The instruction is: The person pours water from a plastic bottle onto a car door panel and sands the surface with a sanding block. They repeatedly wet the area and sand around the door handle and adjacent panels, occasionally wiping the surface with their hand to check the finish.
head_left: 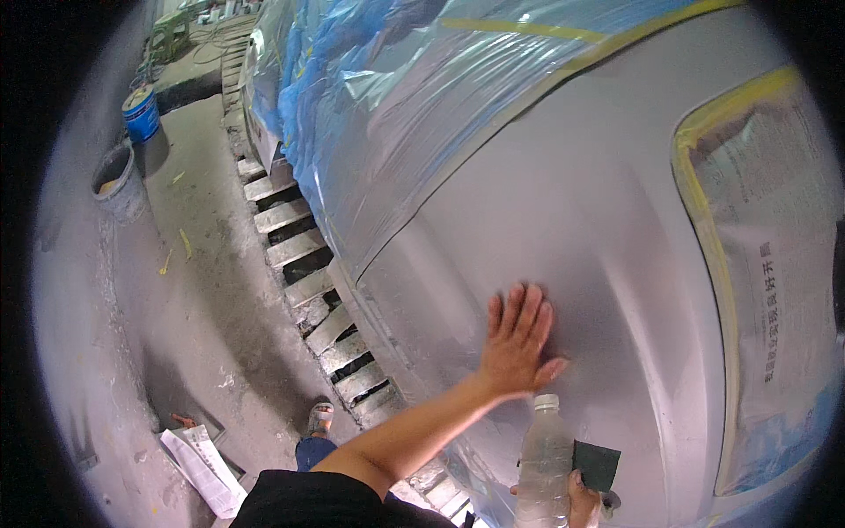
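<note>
My left hand point(519, 343) lies flat on a grey, primer-like car panel point(546, 220), its fingers stretched forward and the thumb out to the right. At the lower edge, my right hand point(581, 503) is closed around a clear plastic bottle point(544, 462) with a white cap, which stands upright in the grip. A dark square sheet like sandpaper point(597, 465) sticks up beside the bottle at the same hand. Part of the right hand is hidden behind the bottle, so how the sheet is held is unclear.
Blue-tinted plastic film point(378, 106) with yellow tape covers the car beyond the panel. Taped newspaper point(775, 220) masks an area at right. Left of the car runs a slatted floor grate point(295, 248) with gaps. A grey bucket point(123, 189), blue can point(141, 114) and papers point(207, 471) sit on the floor.
</note>
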`<state>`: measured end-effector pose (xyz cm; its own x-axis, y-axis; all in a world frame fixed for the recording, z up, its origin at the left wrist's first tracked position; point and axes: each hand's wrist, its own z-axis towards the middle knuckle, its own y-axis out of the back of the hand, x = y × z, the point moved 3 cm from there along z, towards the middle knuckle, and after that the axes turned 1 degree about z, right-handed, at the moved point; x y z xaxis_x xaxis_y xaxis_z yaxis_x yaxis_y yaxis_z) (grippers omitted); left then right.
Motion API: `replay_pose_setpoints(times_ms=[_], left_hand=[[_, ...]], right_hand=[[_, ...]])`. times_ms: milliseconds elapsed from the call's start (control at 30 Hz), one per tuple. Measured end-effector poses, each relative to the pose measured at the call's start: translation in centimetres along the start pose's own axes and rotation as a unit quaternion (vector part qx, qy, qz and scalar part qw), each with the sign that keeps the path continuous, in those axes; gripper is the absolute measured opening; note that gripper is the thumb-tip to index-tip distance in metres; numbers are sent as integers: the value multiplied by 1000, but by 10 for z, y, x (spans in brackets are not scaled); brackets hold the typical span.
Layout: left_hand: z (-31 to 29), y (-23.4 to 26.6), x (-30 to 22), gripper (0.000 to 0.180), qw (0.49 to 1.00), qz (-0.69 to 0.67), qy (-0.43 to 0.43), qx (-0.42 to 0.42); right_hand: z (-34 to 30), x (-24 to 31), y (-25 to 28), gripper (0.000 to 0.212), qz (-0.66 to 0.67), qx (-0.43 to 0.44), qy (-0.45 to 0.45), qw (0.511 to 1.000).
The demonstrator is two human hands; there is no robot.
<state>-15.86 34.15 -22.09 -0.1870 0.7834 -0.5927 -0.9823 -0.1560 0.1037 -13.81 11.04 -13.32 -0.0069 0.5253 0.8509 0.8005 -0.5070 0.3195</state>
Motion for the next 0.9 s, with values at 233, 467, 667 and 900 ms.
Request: replay_pose_setpoints(times_ms=[233,467,667,900], left_hand=[[153,41,72,86,999,35,-1,-3],[83,-31,-29,83,987,-1,-143,78],[26,-31,-131,76,963,39,-230,138],[-36,-43,-222,69,893,-11,-404,197]], right_hand=[[-23,-19,31,22,73,-67,5,995],[-35,-45,84,21,132,-172,-15,976],[-86,-97,113,27,258,-211,-35,942],[-136,-98,107,59,285,-125,-40,949]])
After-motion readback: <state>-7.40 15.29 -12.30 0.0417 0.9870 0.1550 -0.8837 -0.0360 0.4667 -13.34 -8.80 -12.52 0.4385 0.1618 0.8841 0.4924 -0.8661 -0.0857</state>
